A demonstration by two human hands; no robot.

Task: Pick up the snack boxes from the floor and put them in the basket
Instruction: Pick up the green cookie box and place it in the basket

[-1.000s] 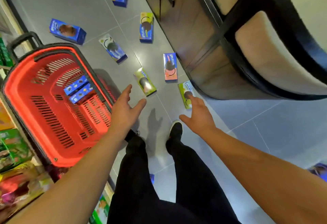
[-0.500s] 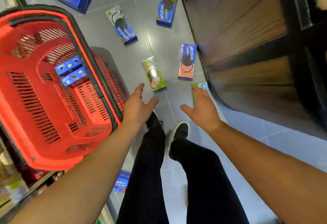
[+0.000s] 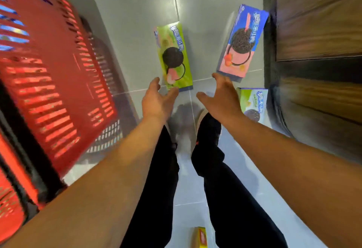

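Both bare forearms reach from the lower corners toward the frame's centre. The left hand (image 3: 156, 100) is spread open, palm down, thumb and fingers splayed and gripping nothing, its fingertips at the near end of the green snack box (image 3: 173, 57); whether they touch it I cannot tell. The right hand (image 3: 221, 96) is likewise open and empty, fingers extended toward the pink snack box (image 3: 242, 42) at upper right.

The green box lies flat on the floor just above centre, a long rectangular carton printed with a dark sandwich cookie. The pink box lies flat beside the dark wooden cabinet (image 3: 317, 32), with a blue top band and the same cookie picture. A pale green box (image 3: 254, 102) sits partly behind the right wrist.

The red basket (image 3: 49, 75), slotted plastic and motion-blurred, fills the left side. The floor (image 3: 137, 32) is glossy grey tile. Black trouser legs (image 3: 156, 189) run down the middle.
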